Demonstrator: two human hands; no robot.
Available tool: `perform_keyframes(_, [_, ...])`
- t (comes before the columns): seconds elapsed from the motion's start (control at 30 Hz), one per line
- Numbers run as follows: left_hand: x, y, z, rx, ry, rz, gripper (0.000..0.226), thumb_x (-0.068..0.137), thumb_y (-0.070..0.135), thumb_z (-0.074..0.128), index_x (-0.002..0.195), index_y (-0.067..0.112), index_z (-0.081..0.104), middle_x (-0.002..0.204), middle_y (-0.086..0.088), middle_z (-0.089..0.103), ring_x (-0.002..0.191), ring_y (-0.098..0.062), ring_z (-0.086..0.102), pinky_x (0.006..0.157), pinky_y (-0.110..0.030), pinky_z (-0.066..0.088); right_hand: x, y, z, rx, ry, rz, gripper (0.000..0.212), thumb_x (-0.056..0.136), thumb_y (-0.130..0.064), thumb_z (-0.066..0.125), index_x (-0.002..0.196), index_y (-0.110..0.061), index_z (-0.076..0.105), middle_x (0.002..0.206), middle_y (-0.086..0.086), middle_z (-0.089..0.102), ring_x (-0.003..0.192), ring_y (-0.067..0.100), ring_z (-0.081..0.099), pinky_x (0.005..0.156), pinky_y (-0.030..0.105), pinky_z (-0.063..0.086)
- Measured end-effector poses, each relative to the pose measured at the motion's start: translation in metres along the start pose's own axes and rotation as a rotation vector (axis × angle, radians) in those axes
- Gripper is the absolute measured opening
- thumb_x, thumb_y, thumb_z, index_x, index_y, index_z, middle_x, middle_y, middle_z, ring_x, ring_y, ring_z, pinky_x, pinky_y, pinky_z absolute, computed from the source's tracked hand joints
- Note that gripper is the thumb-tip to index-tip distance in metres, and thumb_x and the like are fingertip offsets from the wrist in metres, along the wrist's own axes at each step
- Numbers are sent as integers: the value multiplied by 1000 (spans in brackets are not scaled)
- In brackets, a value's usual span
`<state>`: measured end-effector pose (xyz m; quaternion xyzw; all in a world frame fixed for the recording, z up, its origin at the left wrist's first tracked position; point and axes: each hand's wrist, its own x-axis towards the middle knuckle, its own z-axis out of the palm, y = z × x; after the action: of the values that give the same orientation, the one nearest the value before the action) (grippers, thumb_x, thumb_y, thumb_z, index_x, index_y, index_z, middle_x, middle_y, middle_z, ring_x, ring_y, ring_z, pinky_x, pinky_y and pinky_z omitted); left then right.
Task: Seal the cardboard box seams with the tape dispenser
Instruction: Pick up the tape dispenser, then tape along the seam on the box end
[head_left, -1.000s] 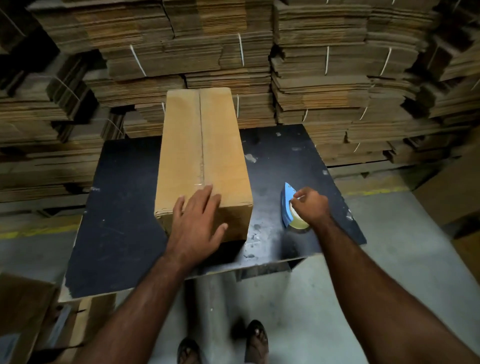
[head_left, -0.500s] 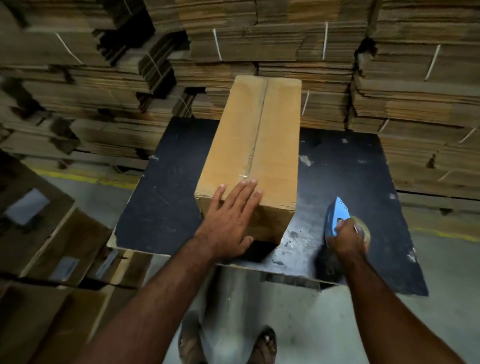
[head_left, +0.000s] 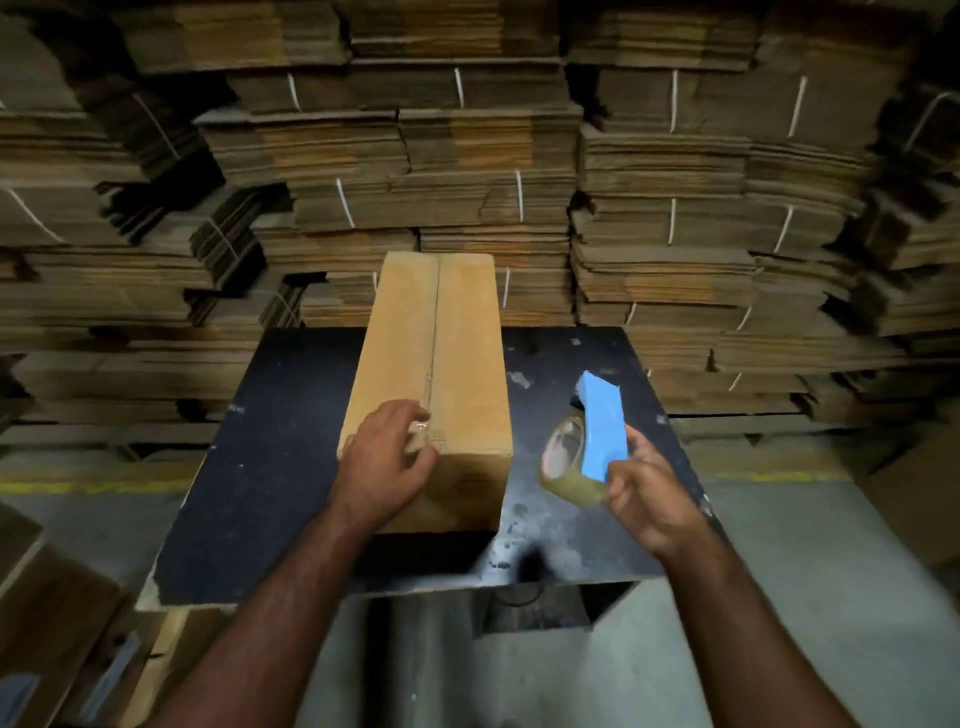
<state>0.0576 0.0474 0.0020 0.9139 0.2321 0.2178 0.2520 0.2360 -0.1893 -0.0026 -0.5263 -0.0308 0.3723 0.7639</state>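
Head view: left hand rests curled on matte cardboard box; right hand grips blue tape dispenser.

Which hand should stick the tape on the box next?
The right hand: it holds the blue tape dispenser lifted beside the cardboard box. The left hand rests on the box's near end, steadying it.

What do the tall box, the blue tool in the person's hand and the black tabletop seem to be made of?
The box looks like plain brown corrugated cardboard, matte, with a centre seam on top. The tape dispenser seems to be smooth light-blue plastic, though painted metal is possible; its roll is glossy clear tape. The tabletop appears to be a black-coated board, scuffed and worn pale near the front.
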Motion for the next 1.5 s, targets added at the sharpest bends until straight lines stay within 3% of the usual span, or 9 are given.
perform_keyframes(0.23, [13,26,-12,-217,16,97,25,84,34,62,100,15,68,109,3,67,99,-12,61,80,-23,45,-32,-17,48,-41,63,-97,49,71,-24,78,116,-10,62,97,7,65,79,20,64,65,34,53])
perform_keyframes(0.33, [14,27,-24,-289,5,26,15,89,29,68,98,17,69,103,8,69,94,-7,62,68,-16,44,-35,-14,69,-120,101,-223,71,63,-37,90,120,-8,60,107,12,69,95,21,66,84,44,52])
perform_keyframes(0.5, [16,25,-46,-663,-182,-263,23,89,39,68,104,22,70,105,6,71,97,-10,66,89,-35,54,-38,-10,105,-36,37,-259,52,73,-7,80,119,-4,56,109,19,68,94,27,67,69,35,57])
perform_keyframes(0.8, [4,20,-65,-994,-414,-406,51,81,66,64,102,21,74,99,-4,76,90,-21,72,78,-40,55,-44,17,164,-147,-264,-184,51,73,-6,70,120,1,53,82,7,66,67,16,65,77,40,58])
perform_keyframes(0.93, [-2,-6,-68,-991,-326,-373,62,73,63,75,103,8,73,101,-11,73,91,-26,68,74,-37,51,-38,17,172,-713,-268,-247,49,70,-24,75,113,-16,55,93,13,67,75,21,67,74,48,56])
perform_keyframes(1.03, [-7,-17,-69,-943,-309,-382,61,70,59,80,105,11,71,104,-8,74,97,-28,70,80,-47,53,-30,14,182,-1167,-203,-291,49,67,-35,76,108,-28,50,91,1,65,74,14,64,55,29,51])
perform_keyframes(1.13, [-12,-16,-76,-1109,-299,-371,44,84,41,71,113,8,69,112,-10,72,99,-21,70,80,-39,58,-25,10,189,-1306,-227,-382,48,72,-30,76,110,-29,48,91,-3,62,74,16,61,52,21,46])
perform_keyframes(1.3, [-2,-19,-99,-1326,-190,-606,77,84,64,52,115,-5,67,114,-16,71,107,-23,67,89,-39,54,-18,-13,188,-1689,-309,-530,62,66,-37,77,118,-37,45,98,-2,62,83,20,58,65,31,49])
perform_keyframes(1.5, [5,-8,-105,-1340,-216,-746,40,92,44,61,87,4,63,105,-20,73,95,-30,72,75,-42,60,-18,-22,178,-1647,-359,-521,65,68,-36,83,120,-40,44,110,-9,62,94,14,60,73,34,56])
